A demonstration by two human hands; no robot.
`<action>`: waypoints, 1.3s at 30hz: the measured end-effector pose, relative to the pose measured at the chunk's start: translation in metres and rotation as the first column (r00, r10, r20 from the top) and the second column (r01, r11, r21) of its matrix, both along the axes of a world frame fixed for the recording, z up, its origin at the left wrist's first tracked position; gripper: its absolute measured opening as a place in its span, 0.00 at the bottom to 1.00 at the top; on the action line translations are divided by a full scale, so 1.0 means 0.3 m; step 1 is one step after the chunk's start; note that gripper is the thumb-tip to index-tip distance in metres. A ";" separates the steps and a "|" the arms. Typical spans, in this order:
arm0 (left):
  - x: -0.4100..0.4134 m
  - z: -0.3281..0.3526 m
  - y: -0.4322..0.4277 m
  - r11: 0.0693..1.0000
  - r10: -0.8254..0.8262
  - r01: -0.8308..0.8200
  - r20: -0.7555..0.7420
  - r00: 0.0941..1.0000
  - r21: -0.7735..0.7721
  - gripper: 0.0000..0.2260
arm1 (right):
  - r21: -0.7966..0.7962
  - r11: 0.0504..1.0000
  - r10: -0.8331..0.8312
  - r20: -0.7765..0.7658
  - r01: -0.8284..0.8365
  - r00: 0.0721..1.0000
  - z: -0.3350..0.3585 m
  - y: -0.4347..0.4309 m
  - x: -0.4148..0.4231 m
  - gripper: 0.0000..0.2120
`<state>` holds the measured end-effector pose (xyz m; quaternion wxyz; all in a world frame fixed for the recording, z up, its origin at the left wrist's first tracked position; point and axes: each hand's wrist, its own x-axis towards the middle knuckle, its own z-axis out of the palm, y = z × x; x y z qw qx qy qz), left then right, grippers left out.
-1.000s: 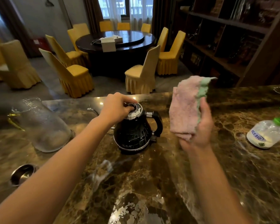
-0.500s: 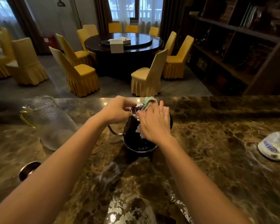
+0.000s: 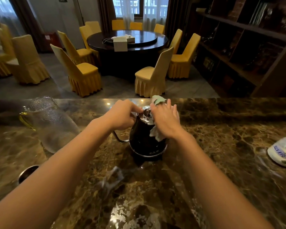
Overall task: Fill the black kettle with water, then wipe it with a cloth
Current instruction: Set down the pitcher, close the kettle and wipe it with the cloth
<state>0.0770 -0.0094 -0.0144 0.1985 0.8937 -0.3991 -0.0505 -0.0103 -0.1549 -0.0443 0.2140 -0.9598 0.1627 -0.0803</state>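
Wiping now, I reckon (fill prob. done): L hand (image 3: 122, 116) grips kettle (image 3: 142, 142) top, flat R hand (image 3: 165, 123) presses cloth (image 3: 156, 135) under palm, body left.

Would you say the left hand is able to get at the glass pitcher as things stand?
Probably yes: the glass pitcher stands left of the black kettle on the counter, nothing lies between them, though the left hand must first release the kettle's lid.

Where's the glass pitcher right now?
In the head view, the glass pitcher stands on the marble counter at the far left, to the left of the black kettle.
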 end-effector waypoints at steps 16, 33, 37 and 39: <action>-0.042 0.067 0.028 0.990 -0.066 0.061 0.040 0.997 0.130 0.23 | 0.356 0.931 -0.214 0.362 0.077 0.907 -0.139 0.131 -0.031 0.33; 0.008 -0.014 0.006 0.975 -0.186 0.207 0.219 0.958 -0.076 0.22 | 0.660 0.750 -0.399 0.405 0.038 0.823 -0.247 0.116 -0.066 0.28; 0.061 -0.067 -0.075 0.955 -0.259 0.253 -0.019 0.966 -0.152 0.30 | 0.616 0.778 -0.287 0.178 0.120 0.941 -0.305 0.189 -0.167 0.25; 0.066 -0.112 -0.092 0.954 -0.237 0.214 -0.090 0.967 -0.210 0.27 | 0.575 0.814 -0.239 0.203 0.082 0.949 -0.312 0.184 -0.185 0.25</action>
